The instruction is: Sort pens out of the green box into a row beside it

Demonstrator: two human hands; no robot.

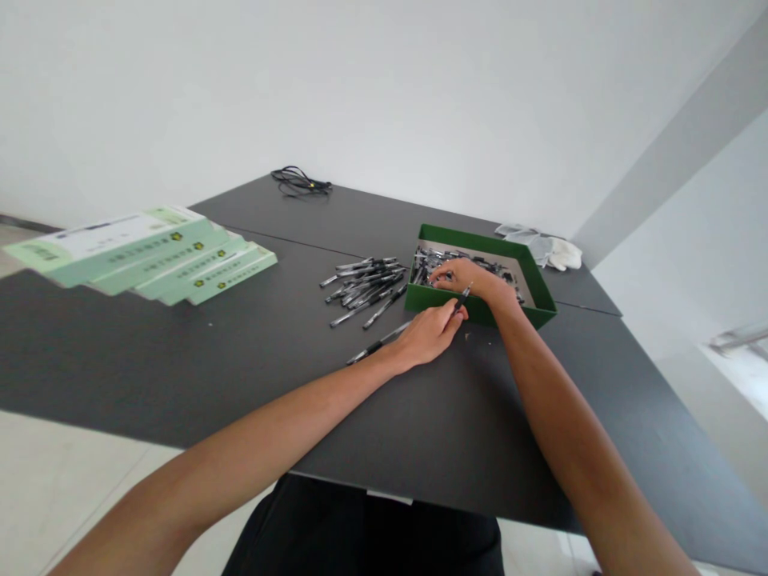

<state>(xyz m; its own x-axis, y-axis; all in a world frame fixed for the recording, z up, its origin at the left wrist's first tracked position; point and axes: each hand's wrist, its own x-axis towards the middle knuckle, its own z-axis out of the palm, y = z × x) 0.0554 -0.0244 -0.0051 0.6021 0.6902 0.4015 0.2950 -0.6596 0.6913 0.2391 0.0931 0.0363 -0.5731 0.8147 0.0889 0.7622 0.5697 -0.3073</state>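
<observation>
My left hand [430,332] rests on the table in front of the box, closed around a clear pen with a black grip [462,298], its tip pointing up. Over the near wall of a green box [480,310] reaches my right hand [454,274]. Its fingers are curved and apart, touching the small clear and black pen parts [493,266] inside; no object shows clearly between them. To the left of the box lies a loose pile of clear pens with black grips [366,290]. One more pen [379,344] lies beside my left wrist.
Several green and white flat boxes or booklets [162,254] lie fanned out at the left. A coiled black cable [300,182] sits at the table's back edge. Behind the green box are white gloves [564,254] and clear plastic. The dark table [270,352] meets a white wall.
</observation>
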